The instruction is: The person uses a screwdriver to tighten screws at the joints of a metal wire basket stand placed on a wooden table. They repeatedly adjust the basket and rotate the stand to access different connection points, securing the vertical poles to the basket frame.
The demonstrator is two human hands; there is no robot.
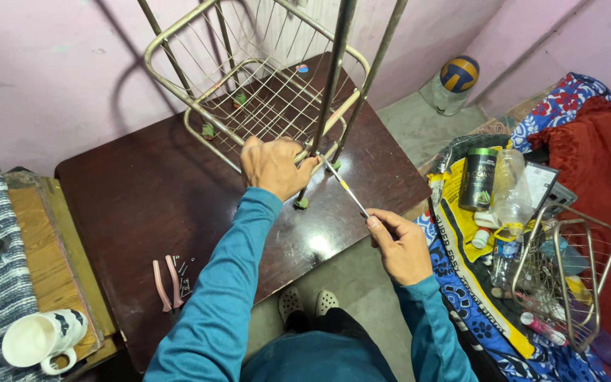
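Note:
A metal wire rack (263, 99) with basket shelves stands on a dark wooden table (143, 205). My left hand (274, 166) grips the rack's front lower rim beside an upright post. My right hand (401, 247) holds the handle of a thin screwdriver (348, 189). Its tip points up-left and touches the rack frame close to my left hand.
Pink-handled pliers (166, 283) and small screws (184, 277) lie near the table's front edge. A white mug (37, 339) sits at lower left. On the right, a separate wire basket (567, 276), bottles, a dark can (477, 177) and cloths lie on the floor. A ball (459, 73) rests in the corner.

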